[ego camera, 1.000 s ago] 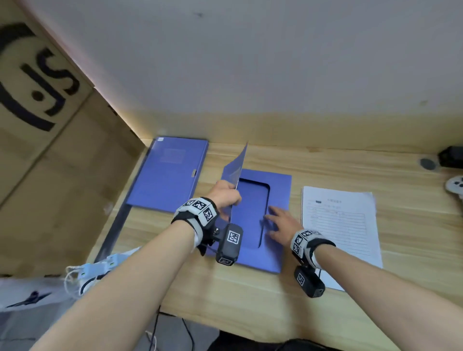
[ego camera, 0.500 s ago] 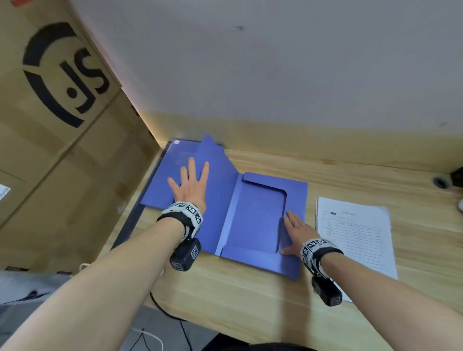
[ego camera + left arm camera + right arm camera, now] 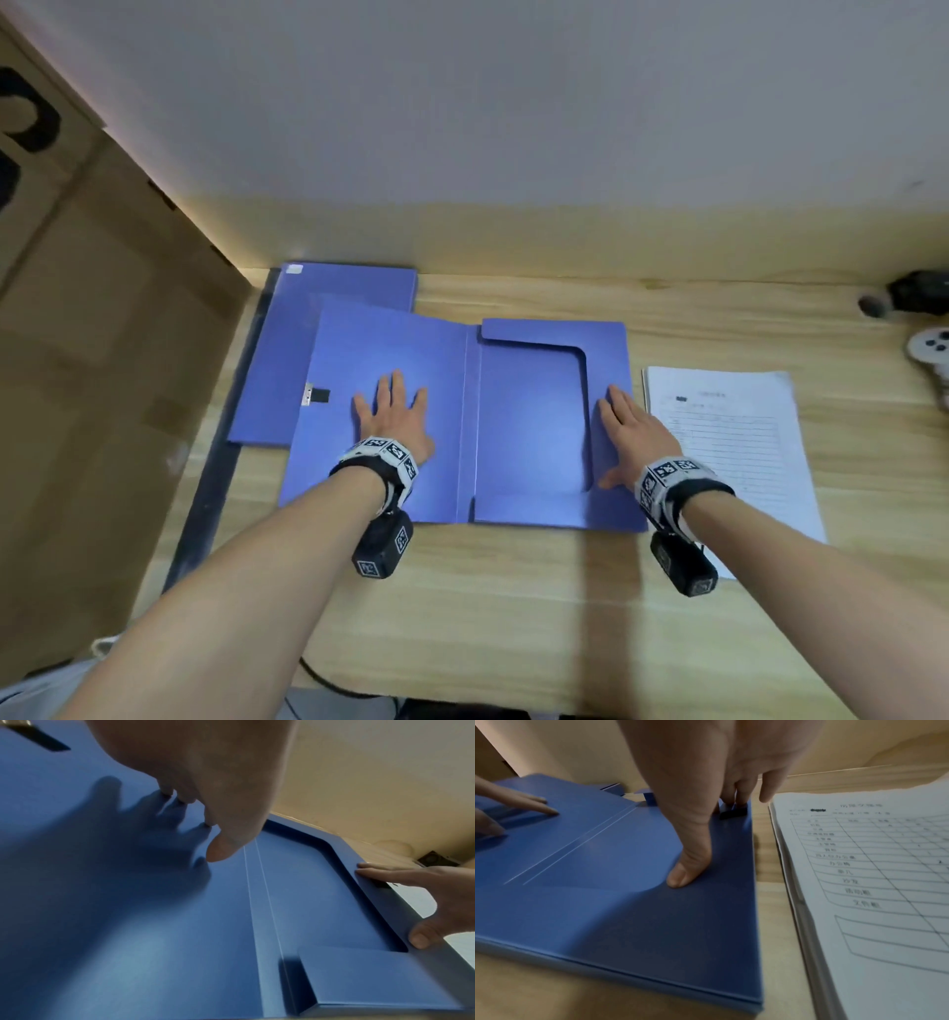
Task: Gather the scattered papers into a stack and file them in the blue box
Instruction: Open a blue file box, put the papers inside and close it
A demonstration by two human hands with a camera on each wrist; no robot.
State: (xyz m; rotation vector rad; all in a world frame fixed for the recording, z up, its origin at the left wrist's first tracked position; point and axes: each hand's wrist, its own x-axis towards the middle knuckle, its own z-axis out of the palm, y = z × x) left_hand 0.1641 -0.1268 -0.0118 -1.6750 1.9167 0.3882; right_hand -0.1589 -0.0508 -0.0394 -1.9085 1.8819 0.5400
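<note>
A: Centre of the head view: what lies there?
B: The blue box [image 3: 531, 426], opened flat on the wooden surface [image 3: 513, 606]. Its cover [image 3: 380, 360] spreads toward the left of the frame; its tray with folded flaps sits to the right.

A: And the left hand [image 3: 393, 419]?
B: Palm down on the inside of the cover, fingers straight and spread; an open grip, holding nothing.

A: The right hand [image 3: 634, 439]?
B: Flat on the tray's right flap, fingers extended, thumb [image 3: 686, 870] pressing the flap; likewise an open grip.

A: Where are the papers?
B: A stack of papers [image 3: 734, 452], printed with a ruled table, lies on the surface just beside the box's right edge, at centre right of the frame. It is outside the box.

A: Anything else?
B: A second blue folder [image 3: 287, 360] lies at upper left, partly under the cover. A cardboard carton [image 3: 92, 360] fills the left side. A white game controller [image 3: 932, 349] sits at the right edge.
</note>
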